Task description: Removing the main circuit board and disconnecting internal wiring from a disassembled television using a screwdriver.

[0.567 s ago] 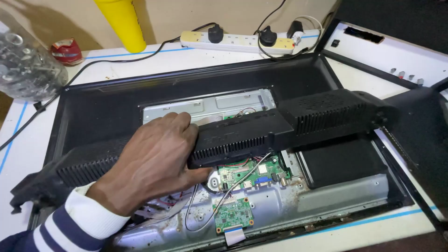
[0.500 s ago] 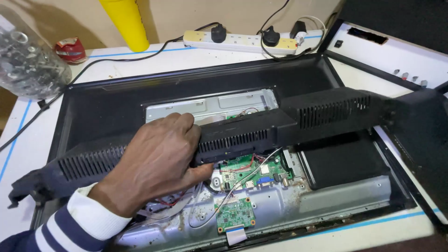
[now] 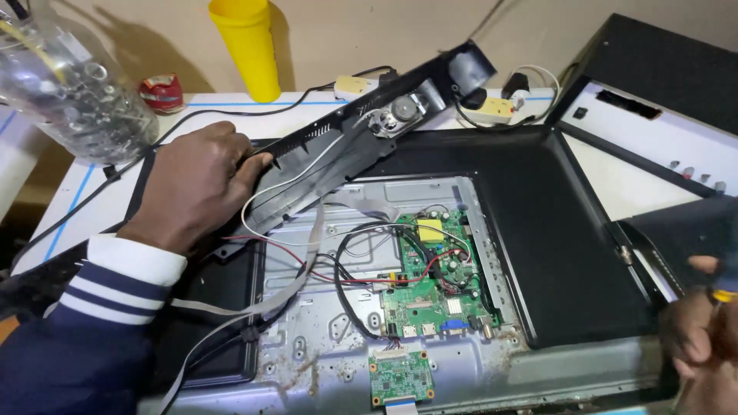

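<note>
Black cover strip (image 3: 338, 146) now swung up, L hand (image 3: 196, 184).

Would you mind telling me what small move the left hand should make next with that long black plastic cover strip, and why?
Probably swing the long black plastic cover strip a little further away and lay it down gently. The left hand holds it tilted up, yet white and red wires run from it to the green circuit board, so pulling hard might strain them.
</note>
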